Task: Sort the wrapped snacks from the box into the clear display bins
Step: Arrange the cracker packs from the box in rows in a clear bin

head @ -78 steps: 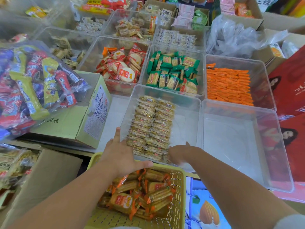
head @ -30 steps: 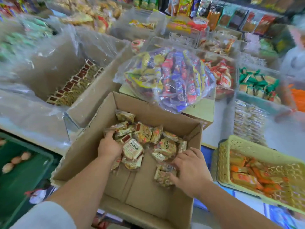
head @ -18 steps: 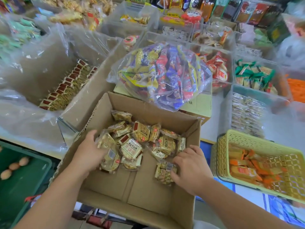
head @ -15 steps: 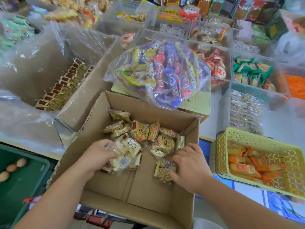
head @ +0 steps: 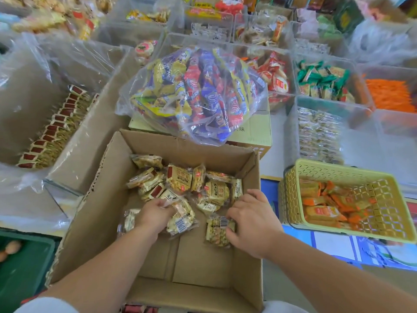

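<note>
At the near left, a green crate (head: 24, 263) holds eggs (head: 13, 246). Beyond it is a plastic-lined carton (head: 94, 136), with a row of red-ended packs (head: 53, 129) along its left side.

The box (head: 106, 199) stands open in the middle. The snacks (head: 179, 180) lie heaped across the far half of its floor, up to the right wall. They are clear wrappers with cream labels, red tabs and vertical Chinese print that seems to read 石头饼.

The left hand (head: 153, 216) reaches into the near edge of the heap. Its fingers are curled round a clump of snacks, one of which shows a barcode.

Past the box's far edge, a clear bag (head: 194, 96) of yellow, red and blue bars lies on a closed case (head: 256, 134) printed with 味.

The right hand (head: 253, 220) is by the box's right wall. Its fingers are bent over the right edge of a single packet (head: 217, 232) that lies barcode-up on the floor.

To the right, a clear bin (head: 291, 132) holds neat rows of wrapped cakes (head: 318, 134). In front of it, a yellow basket (head: 338, 171) holds orange-ended bars (head: 325, 210). Their labels are too blurred to read.
</note>
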The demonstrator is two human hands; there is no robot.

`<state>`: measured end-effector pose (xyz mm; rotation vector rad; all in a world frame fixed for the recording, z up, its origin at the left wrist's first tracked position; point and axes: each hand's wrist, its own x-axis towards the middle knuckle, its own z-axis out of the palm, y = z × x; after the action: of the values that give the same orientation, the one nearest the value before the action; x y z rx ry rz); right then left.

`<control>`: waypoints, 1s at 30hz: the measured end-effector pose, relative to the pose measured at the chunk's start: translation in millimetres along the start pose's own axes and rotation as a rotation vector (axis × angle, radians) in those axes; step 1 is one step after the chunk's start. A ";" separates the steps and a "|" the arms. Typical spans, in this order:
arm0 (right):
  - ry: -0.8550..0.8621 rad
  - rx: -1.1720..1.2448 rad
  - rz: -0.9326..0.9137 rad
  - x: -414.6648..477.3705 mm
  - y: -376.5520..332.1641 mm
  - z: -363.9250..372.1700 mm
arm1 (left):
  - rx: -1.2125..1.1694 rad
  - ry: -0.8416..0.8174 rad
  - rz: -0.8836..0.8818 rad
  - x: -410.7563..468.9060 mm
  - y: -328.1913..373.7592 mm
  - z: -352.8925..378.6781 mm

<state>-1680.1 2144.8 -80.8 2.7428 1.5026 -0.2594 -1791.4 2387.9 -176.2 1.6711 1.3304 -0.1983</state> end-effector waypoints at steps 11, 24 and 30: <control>0.014 0.004 0.002 -0.5 1.0 3.4 | 0.111 -0.096 0.175 -11.3 9.9 5.8; -0.006 -0.004 -0.018 -1.9 1.1 -1.6 | -0.369 -0.230 -0.118 -52.3 23.0 -9.7; -0.008 0.106 -0.084 -5.9 5.6 -5.9 | -0.856 -0.209 -0.137 -110.3 20.5 -20.7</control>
<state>-1677.7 2137.4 -74.6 2.7567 1.6511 -0.3608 -1826.4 2330.5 -84.0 0.8160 1.1353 0.1122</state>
